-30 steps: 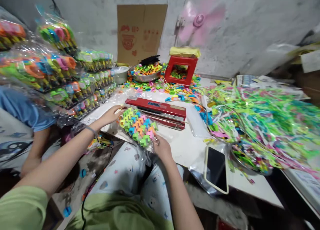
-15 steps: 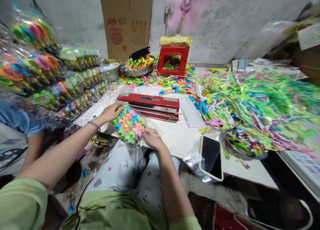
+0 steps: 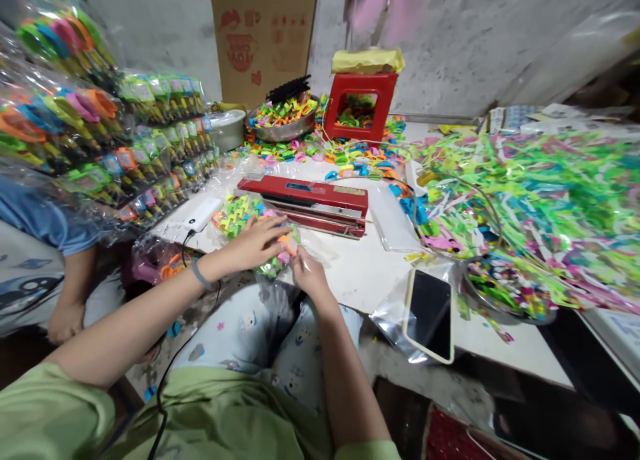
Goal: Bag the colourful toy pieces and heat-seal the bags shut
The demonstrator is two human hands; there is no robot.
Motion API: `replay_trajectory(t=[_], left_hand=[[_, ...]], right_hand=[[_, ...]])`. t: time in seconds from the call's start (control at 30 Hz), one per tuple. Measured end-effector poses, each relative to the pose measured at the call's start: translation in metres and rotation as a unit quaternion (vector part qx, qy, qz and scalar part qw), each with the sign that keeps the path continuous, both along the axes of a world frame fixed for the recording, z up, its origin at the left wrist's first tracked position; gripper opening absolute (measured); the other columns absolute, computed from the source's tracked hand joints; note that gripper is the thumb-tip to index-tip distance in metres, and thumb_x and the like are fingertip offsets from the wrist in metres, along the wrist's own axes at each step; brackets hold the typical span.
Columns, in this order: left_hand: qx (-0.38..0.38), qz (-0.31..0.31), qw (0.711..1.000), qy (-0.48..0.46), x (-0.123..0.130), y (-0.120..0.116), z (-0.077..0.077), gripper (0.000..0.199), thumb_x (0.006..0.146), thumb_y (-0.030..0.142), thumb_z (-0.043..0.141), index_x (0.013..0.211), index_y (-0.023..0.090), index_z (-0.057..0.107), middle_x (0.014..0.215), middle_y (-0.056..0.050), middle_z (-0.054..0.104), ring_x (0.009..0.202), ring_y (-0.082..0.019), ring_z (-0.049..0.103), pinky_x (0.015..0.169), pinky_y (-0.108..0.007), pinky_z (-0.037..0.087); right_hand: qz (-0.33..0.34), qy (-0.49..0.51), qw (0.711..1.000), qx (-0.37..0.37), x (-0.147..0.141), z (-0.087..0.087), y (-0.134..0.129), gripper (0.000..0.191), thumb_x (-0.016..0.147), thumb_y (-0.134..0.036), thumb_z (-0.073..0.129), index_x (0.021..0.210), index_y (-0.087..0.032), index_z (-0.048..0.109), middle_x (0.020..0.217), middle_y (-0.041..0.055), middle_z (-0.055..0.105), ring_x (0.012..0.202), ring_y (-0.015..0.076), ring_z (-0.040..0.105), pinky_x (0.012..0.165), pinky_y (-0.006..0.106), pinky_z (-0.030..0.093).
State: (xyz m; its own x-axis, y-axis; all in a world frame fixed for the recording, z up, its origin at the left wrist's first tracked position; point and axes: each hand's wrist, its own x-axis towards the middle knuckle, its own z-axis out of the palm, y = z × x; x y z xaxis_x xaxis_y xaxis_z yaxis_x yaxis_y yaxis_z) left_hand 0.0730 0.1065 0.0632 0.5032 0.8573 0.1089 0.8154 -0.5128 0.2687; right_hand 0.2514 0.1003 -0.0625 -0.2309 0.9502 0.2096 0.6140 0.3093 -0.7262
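A clear plastic bag of small colourful plastic pieces point(image 3: 236, 215) lies at the table's front edge, over my lap. My left hand point(image 3: 254, 242) rests across the top of it, palm down, fingers stretched out and pointing right. The bag's right side is pinched in my right hand point(image 3: 310, 271), close to orange and pink pieces. Part of the bag is hidden under my left hand. Just behind it stands a long red bag sealer point(image 3: 305, 192), which neither hand touches.
A phone point(image 3: 430, 313) lies on clear plastic to the right, near a bowl point(image 3: 505, 293) of small pieces. Bagged toys point(image 3: 150, 147) are stacked at left beside another person's arm point(image 3: 77, 280). A red stool point(image 3: 387, 107) and strewn strips point(image 3: 550, 193) stand behind and right.
My left hand has moved from the bag's upper left corner rightwards across its top, fingers now flat over it. My right hand still pinches the right side. The view has shifted slightly.
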Motion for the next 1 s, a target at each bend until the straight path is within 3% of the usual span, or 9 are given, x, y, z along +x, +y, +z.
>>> replay_trajectory(t=[0.13, 0.3, 0.63, 0.8, 1.0], left_hand=[[-0.002, 0.000, 1.000, 0.016, 0.0021, -0.0019, -0.0065, 0.048, 0.098, 0.046, 0.036, 0.142, 0.029, 0.046, 0.151, -0.005, 0.041, 0.142, -0.025, 0.032, 0.118, -0.056, 0.012], [-0.002, 0.004, 1.000, 0.017, 0.0021, -0.0016, -0.0067, 0.047, 0.098, 0.045, 0.035, 0.141, 0.029, 0.047, 0.151, -0.004, 0.041, 0.142, -0.024, 0.032, 0.118, -0.054, 0.013], [0.001, 0.000, 1.000, 0.019, 0.0060, 0.0003, -0.0068, 0.046, 0.097, 0.042, 0.039, 0.139, 0.027, 0.049, 0.149, -0.006, 0.044, 0.141, -0.026, 0.034, 0.117, -0.055, 0.014], [0.005, 0.000, 1.000, 0.028, 0.0068, -0.0002, -0.0057, 0.046, 0.097, 0.043, 0.037, 0.140, 0.028, 0.049, 0.149, -0.005, 0.044, 0.141, -0.025, 0.034, 0.117, -0.053, 0.014], [0.008, 0.006, 1.000, 0.030, 0.0087, -0.0007, -0.0061, 0.046, 0.097, 0.043, 0.036, 0.140, 0.029, 0.049, 0.149, -0.005, 0.044, 0.141, -0.026, 0.034, 0.117, -0.054, 0.015]], right_hand=[[-0.020, 0.033, 0.999, 0.010, -0.0022, -0.0013, 0.0016, 0.035, 0.094, -0.024, 0.042, 0.124, -0.022, 0.059, 0.114, 0.0062, 0.070, 0.100, 0.0219, 0.066, 0.083, 0.027, 0.048], [-0.030, 0.043, 0.998, -0.026, -0.0033, -0.0013, 0.0024, 0.037, 0.092, -0.024, 0.043, 0.126, -0.025, 0.057, 0.102, 0.0027, 0.072, 0.092, 0.0197, 0.066, 0.081, 0.025, 0.047], [-0.046, -0.056, 0.997, -0.027, -0.0029, 0.0012, -0.0014, 0.040, 0.093, -0.021, 0.039, 0.131, -0.020, 0.053, 0.102, 0.0079, 0.071, 0.083, 0.0214, 0.065, 0.072, 0.026, 0.044], [-0.029, -0.067, 0.997, -0.024, -0.0025, 0.0003, -0.0009, 0.044, 0.092, -0.020, 0.041, 0.135, -0.019, 0.049, 0.106, 0.0090, 0.071, 0.090, 0.0227, 0.065, 0.076, 0.027, 0.045], [-0.041, -0.051, 0.998, -0.009, -0.0083, 0.0001, 0.0019, 0.037, 0.089, -0.019, 0.049, 0.124, -0.022, 0.059, 0.114, 0.0076, 0.069, 0.103, 0.0227, 0.063, 0.085, 0.027, 0.045]])
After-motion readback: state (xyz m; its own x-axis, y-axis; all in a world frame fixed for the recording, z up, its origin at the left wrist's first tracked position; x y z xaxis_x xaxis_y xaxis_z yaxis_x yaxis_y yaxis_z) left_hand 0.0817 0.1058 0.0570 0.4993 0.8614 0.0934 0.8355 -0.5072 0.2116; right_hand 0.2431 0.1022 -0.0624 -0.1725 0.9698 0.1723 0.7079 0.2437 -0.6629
